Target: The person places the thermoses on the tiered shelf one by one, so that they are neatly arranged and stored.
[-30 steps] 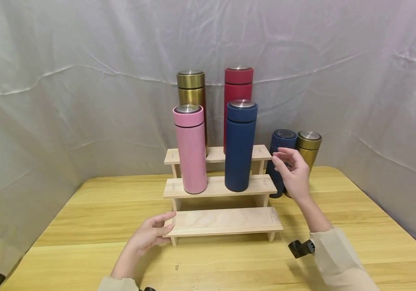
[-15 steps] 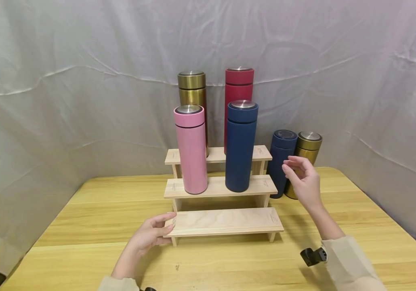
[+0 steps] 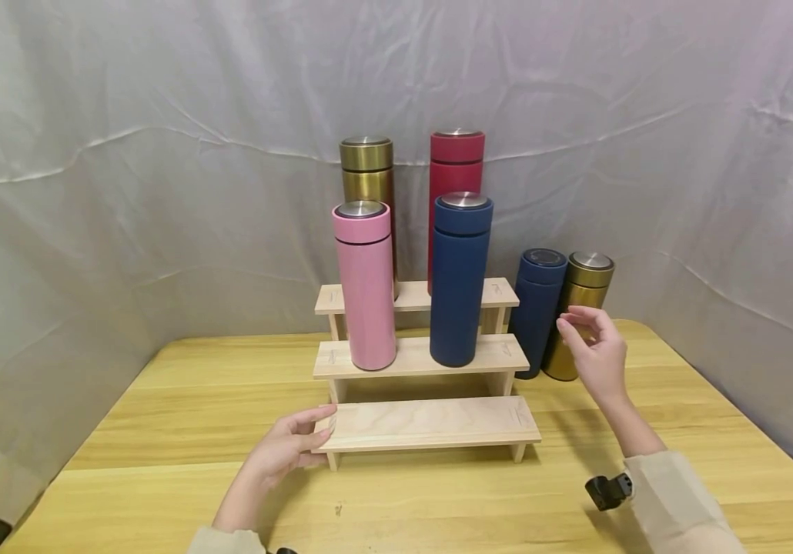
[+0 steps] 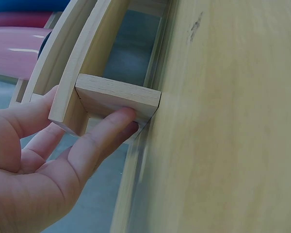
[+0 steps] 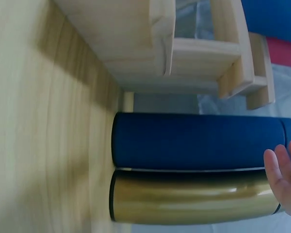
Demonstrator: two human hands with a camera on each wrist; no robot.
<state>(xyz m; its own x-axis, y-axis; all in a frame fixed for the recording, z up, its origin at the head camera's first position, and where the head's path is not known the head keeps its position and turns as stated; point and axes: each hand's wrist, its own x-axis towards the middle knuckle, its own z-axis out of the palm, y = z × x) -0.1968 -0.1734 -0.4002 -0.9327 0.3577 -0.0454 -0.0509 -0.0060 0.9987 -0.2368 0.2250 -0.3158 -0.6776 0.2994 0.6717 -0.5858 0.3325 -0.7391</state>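
Observation:
My left hand grips the left end of the lowest step of a three-tier wooden display stand; in the left wrist view its thumb lies over the board and the fingers reach the stand's leg. My right hand holds nothing, its fingers loosely bent, in front of a gold thermos flask. Beside that flask a dark blue thermos flask stands upright on the table; both show whole-length in the right wrist view, the hand near their lids.
On the middle step stand a pink flask and a blue flask. A gold flask and a red flask stand on the top step behind them. Grey cloth hangs behind the wooden table.
My right hand has moved right and a little downward, from in front of the dark blue flask to in front of the gold one beside it. The left hand stays at the step's end.

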